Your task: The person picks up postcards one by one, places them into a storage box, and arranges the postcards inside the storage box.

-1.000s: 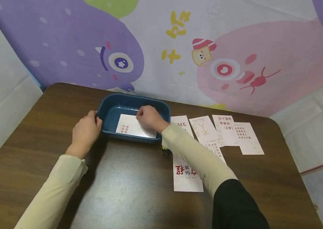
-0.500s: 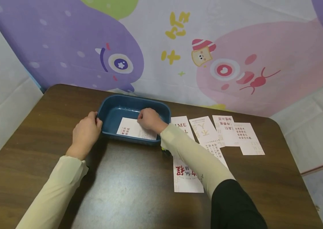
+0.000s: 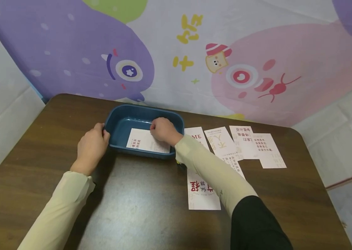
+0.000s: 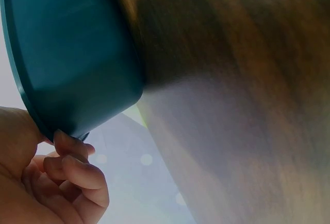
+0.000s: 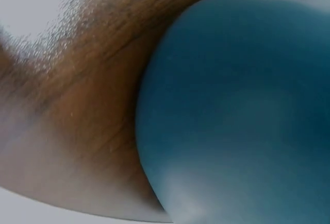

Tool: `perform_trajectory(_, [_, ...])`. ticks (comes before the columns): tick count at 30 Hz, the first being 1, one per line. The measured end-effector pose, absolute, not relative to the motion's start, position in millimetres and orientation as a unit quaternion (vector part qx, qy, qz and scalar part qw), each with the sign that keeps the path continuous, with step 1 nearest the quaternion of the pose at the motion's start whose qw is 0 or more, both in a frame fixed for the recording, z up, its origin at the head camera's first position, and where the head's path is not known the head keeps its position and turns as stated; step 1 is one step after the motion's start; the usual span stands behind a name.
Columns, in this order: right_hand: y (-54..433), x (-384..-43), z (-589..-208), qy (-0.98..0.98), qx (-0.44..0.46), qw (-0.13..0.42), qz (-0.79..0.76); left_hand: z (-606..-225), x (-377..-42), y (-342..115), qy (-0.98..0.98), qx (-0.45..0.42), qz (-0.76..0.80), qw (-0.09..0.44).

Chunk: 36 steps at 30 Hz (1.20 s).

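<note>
A dark blue rectangular plastic basin (image 3: 118, 139) stands near the back of the table. My left hand (image 3: 91, 148) grips its left rim; the left wrist view shows that hand's thumb and curled fingers (image 4: 77, 175) at the rim of the basin (image 4: 77, 54). Inside the basin lies a white printed card (image 3: 143, 138), face up along the front wall. Reaching over the right wall, my right hand (image 3: 164, 131) pinches the card's far edge with bent fingers; the fingertips are partly hidden. Only the basin's outer wall (image 5: 232, 105) and the table fill the right wrist view.
Right of the basin lie several printed cards, some overlapping: a card with red characters (image 3: 203, 199), a gold-lettered card (image 3: 221, 140) and a far-right card (image 3: 271, 152). My right forearm partly covers them. A cartoon-printed cloth (image 3: 176, 86) hangs behind the brown table (image 3: 132, 208).
The card has shifted slightly toward the basin's front wall and sits lower, with my right hand moving along. My left hand stays at the rim. The head view has shifted slightly.
</note>
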State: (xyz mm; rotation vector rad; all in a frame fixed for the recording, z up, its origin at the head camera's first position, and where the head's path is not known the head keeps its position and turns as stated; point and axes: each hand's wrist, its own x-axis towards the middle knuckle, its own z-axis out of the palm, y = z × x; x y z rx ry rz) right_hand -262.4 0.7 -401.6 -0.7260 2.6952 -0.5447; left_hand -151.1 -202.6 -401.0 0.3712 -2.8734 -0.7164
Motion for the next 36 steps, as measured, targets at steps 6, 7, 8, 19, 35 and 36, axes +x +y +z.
perform_trajectory(6, [8,-260,-389,0.937,-0.254,0.145,-0.191,-401,-151,-203,-0.96,0.118,-0.239,0.085])
perform_trajectory(7, [10,-260,-387,0.936,-0.255,0.145,-0.194,-400,-151,-203,-0.96,0.117,-0.24,0.086])
perform_trajectory(8, [11,-259,-386,0.935,-0.256,0.144,-0.198,-401,-151,-203,-0.96,0.116,-0.24,0.086])
perform_trajectory(19, [31,-254,-372,0.941,-0.247,0.122,-0.196,-401,-151,-203,-0.962,0.106,-0.238,0.084])
perform_trajectory(35, [76,-240,-361,0.944,-0.193,0.095,-0.249,-399,-152,-202,-0.963,0.107,-0.242,0.058])
perform_trajectory(36, [80,-238,-361,0.945,-0.189,0.093,-0.25,-399,-152,-202,-0.963,0.107,-0.242,0.057])
